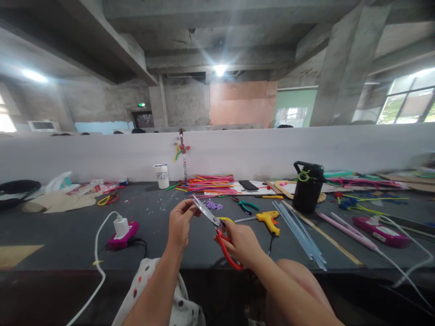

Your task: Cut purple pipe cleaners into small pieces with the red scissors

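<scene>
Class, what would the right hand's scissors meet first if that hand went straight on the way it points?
Probably the left hand, close by the tips of the scissors; depth is unclear.

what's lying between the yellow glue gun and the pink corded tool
In the head view, translucent sticks lie nearer the yellow glue gun, and a thin wooden strip nearer the pink corded tool.

On the table (78,235) a cup (161,176) stands near the partition (238,151), a phone (248,185) lies between the cup and a jug (307,192), 2 power strips (385,232) lie well apart, 2 lamps (220,69) glow overhead, and a window (406,102) shows at right.
</scene>
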Available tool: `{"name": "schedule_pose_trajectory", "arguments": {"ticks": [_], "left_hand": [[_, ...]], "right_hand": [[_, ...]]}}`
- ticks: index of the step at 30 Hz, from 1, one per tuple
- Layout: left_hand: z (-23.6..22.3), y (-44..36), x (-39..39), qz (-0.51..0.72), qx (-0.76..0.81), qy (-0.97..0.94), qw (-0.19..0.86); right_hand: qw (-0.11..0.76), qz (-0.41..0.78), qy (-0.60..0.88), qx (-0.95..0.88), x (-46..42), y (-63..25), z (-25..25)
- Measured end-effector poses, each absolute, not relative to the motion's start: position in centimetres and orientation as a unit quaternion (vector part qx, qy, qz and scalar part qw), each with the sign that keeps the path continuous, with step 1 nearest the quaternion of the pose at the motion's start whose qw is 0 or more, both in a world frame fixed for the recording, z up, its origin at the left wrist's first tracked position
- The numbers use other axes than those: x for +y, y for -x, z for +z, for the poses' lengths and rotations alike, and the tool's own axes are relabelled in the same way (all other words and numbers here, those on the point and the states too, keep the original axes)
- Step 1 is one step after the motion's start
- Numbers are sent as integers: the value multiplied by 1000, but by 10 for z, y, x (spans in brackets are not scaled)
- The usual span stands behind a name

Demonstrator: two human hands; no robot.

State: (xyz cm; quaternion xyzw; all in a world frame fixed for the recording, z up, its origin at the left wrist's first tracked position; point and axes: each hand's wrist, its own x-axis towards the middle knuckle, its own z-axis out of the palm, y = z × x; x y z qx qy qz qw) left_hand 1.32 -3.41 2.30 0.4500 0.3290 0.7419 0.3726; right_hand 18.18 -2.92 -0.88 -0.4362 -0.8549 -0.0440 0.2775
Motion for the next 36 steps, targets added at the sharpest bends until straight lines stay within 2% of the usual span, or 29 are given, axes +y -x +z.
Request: {"name": "schedule_pose_trajectory", "arguments": {"ticks": [36], "left_hand": [[23, -7, -35, 730, 305, -435, 429]], "right_hand": [[252, -106, 438, -856, -28, -185, -9]]}}
